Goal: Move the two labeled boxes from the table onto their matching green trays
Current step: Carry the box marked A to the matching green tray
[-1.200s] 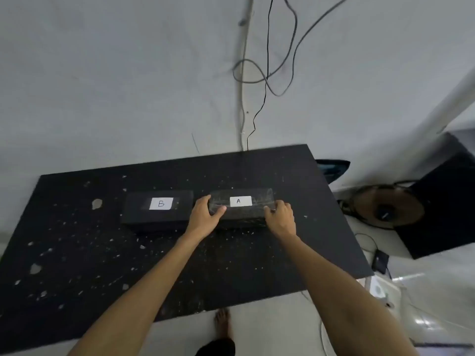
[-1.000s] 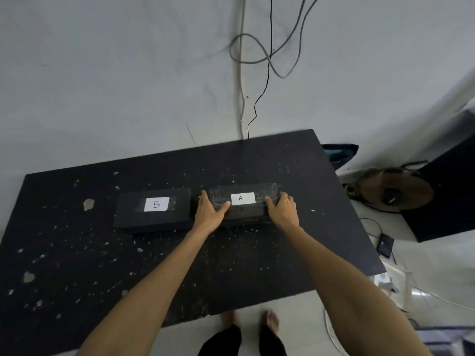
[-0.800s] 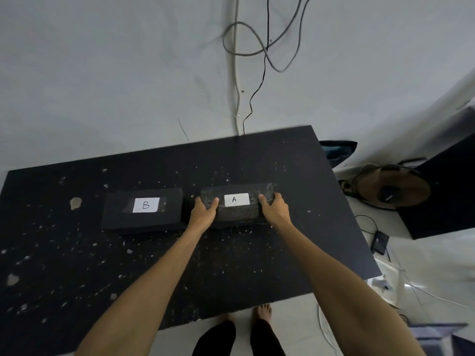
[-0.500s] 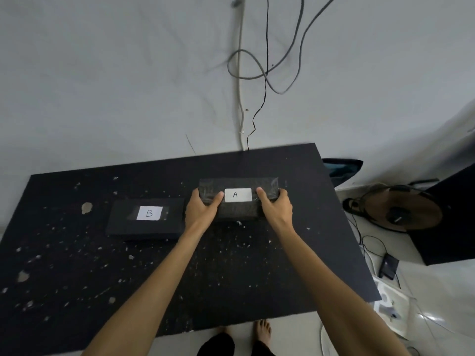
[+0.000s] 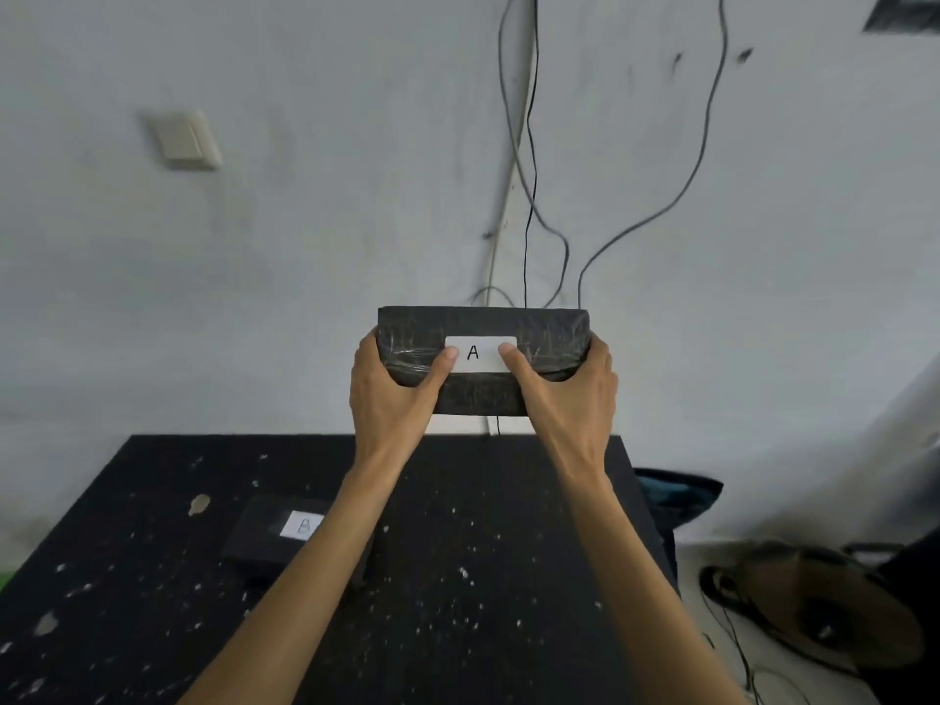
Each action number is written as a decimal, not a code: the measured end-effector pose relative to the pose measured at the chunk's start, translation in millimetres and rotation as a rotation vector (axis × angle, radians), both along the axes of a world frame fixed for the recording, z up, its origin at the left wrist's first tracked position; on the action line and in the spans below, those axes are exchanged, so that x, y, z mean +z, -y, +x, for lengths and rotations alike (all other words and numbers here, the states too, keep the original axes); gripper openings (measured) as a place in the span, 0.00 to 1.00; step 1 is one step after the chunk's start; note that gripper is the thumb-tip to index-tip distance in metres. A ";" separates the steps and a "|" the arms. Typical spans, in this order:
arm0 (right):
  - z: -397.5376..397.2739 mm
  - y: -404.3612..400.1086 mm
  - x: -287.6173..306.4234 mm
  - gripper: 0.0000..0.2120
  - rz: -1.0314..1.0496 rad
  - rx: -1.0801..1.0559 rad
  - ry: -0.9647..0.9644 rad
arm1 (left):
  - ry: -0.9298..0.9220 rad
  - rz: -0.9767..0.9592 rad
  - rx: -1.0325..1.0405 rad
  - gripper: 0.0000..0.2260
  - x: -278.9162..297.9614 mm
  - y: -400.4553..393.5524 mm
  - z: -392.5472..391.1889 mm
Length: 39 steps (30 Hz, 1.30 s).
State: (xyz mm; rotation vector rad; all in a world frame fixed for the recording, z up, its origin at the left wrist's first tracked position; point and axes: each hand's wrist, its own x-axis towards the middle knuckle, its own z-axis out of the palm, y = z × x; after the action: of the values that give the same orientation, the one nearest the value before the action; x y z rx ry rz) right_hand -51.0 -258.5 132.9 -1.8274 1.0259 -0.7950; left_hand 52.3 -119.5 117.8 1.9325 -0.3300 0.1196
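My left hand (image 5: 389,394) and right hand (image 5: 569,394) clamp the ends of box A (image 5: 483,363), its long axis level, high above the table (image 5: 508,577).

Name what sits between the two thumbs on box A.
In the head view, the white label marked A lies between the left hand and right hand thumbs on box A.

Box B (image 5: 285,536) label blurred, right end hidden behind left forearm (image 5: 305,577); table (image 5: 483,577) cut off below.
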 end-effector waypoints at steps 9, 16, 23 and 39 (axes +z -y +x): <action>9.2 8.8 116.7 0.44 -0.088 0.038 0.340 | 0.316 -0.162 0.088 0.34 129.6 10.5 4.5; -5.9 20.9 146.6 0.43 -0.127 0.044 0.397 | 0.367 -0.206 0.091 0.33 160.4 24.6 -10.0; -8.4 19.7 156.2 0.43 -0.173 0.101 0.367 | 0.347 -0.211 0.039 0.29 167.0 13.3 -7.4; 69.6 -96.5 94.4 0.44 -0.078 0.585 0.128 | 0.138 -0.163 0.315 0.27 108.1 -150.1 26.2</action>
State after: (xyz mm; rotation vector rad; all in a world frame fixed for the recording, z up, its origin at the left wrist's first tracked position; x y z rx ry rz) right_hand 18.6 -161.9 227.4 -1.9697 0.3434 -0.5832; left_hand 78.5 30.7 225.9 1.8054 -0.1005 0.4746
